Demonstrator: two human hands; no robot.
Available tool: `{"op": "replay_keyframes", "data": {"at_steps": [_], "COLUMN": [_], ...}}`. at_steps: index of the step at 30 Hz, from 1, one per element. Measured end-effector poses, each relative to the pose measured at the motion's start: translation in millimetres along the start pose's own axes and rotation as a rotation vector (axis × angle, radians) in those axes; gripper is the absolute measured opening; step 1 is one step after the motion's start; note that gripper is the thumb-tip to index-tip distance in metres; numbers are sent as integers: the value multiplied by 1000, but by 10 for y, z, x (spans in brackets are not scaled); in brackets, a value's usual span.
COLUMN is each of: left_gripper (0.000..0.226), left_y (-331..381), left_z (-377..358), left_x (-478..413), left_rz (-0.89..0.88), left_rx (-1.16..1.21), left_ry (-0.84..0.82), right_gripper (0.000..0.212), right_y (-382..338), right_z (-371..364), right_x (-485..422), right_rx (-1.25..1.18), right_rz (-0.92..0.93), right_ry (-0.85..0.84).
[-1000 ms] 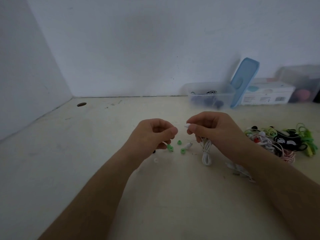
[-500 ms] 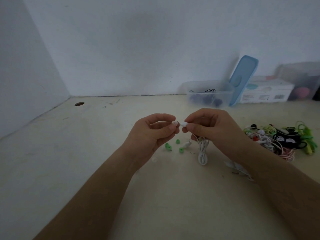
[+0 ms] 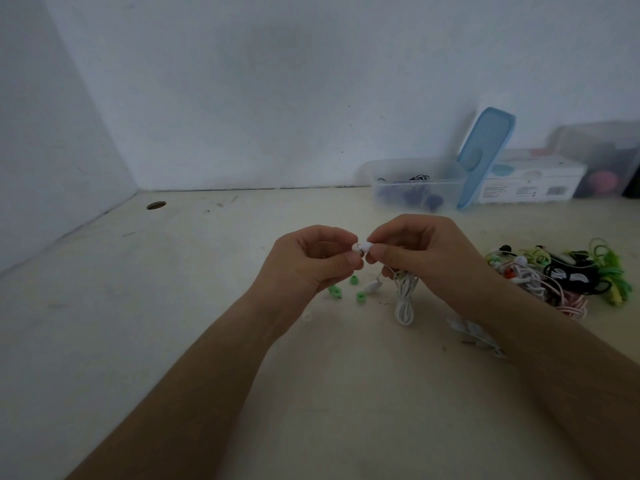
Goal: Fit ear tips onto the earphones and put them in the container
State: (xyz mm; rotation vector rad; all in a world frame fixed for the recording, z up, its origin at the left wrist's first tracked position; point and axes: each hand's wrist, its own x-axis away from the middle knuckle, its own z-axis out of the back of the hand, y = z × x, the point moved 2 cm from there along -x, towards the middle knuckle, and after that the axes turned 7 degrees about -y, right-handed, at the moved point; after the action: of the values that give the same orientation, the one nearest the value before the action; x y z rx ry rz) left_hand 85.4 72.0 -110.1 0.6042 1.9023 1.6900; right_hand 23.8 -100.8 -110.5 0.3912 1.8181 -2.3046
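My right hand pinches a white earbud above the table, and the coiled white cable hangs below the hand. My left hand pinches a small white ear tip right against the earbud's nozzle. The second white earbud dangles under the hands. Three green ear tips lie on the table below, and a white ear tip lies closer to me. The clear container stands at the back by the wall, with dark earphones inside.
A blue lid leans on the container. A white box and another clear tub stand further right. A tangle of green, black, white and pink earphones lies on the right. A small plastic wrapper lies near my right forearm.
My left hand rose from the table with a white ear tip and met the earbud in my right hand. Both hands lifted slightly and now touch at the fingertips.
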Motion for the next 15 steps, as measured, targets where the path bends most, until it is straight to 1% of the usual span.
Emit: {"op": "replay_keyframes", "data": {"at_steps": [6, 13, 15], "left_gripper": [21, 18, 22], "left_y": [10, 14, 16], "left_z": [14, 18, 19], "left_x": [6, 15, 16], "left_rz": [10, 11, 5], "left_rx": [-10, -15, -35], "left_ry": [-8, -20, -35], "right_gripper": [8, 11, 11], "right_y": [5, 4, -4], "right_z": [20, 24, 26], "right_x": [-2, 5, 6], "right_rx": [-5, -10, -4], "right_rz": [0, -6, -1], "right_ry": [6, -36, -56]}}
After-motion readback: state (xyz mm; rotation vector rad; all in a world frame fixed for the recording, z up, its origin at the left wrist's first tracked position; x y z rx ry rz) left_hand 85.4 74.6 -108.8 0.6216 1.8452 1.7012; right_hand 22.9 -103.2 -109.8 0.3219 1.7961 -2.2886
